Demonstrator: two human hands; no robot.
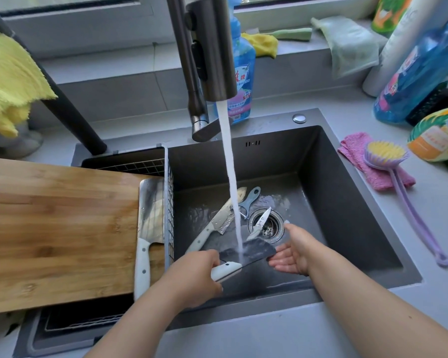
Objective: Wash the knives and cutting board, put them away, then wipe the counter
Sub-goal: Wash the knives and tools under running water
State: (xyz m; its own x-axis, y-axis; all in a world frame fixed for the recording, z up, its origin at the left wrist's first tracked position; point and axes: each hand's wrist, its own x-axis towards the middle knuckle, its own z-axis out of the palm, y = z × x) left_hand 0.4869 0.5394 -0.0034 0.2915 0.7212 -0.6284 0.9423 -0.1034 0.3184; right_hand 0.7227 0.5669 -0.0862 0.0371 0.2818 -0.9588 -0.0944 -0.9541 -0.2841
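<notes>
The grey surface (282,339) is taken up mostly by the dark square steel sink (347,202), whose far and right walls leave open room around the drain. Over its left part a rectangular bamboo cutting board (57,228) is laid, probably to drain, with a white-handled steel cleaver (150,218) rested at its right edge, just beside the wire basket. A dark broad-bladed knife with a white handle (246,254) is held flat under the water stream (230,189) so the blade is rinsed: the handle is gripped by the left hand (194,277), while the right hand (292,251) is spread flat with relaxed fingers at the blade's right end. A white-handled chef's knife (215,223), a small paring knife (259,224) and a blue peeler (250,200) are left on the sink floor beyond, seemingly unwashed.
</notes>
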